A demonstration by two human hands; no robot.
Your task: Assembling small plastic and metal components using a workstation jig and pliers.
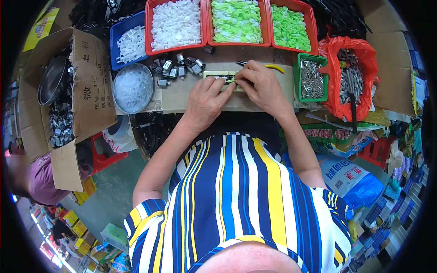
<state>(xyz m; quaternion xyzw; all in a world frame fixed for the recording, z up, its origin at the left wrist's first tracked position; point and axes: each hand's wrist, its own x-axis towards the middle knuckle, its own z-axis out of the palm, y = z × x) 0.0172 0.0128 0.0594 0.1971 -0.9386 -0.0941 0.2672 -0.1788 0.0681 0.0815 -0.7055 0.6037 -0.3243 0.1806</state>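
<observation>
On the work board (pixel 182 102) lies a small cream plastic housing (pixel 221 73) with dark and metallic bits inside. My left hand (pixel 203 101) is closed on its near left side, fingertips pressed to its edge. My right hand (pixel 263 87) pinches at the housing's right part, thumb and forefinger together. Whatever sits between those fingertips is hidden. A sliver of pale green shows where both hands meet. Just beyond my right hand lies a tool with a yellow handle (pixel 275 68), partly covered. Several small silver motors (pixel 174 72) are scattered left of the housing.
Red bins of white parts (pixel 176 25), green-white discs (pixel 236 20) and green parts (pixel 290 27) line the back. Left are a blue bin (pixel 131 43), a bowl (pixel 133 88) and a carton (pixel 93 84). Right stand a green basket of metal pins (pixel 312 78) and a red bag (pixel 334 102).
</observation>
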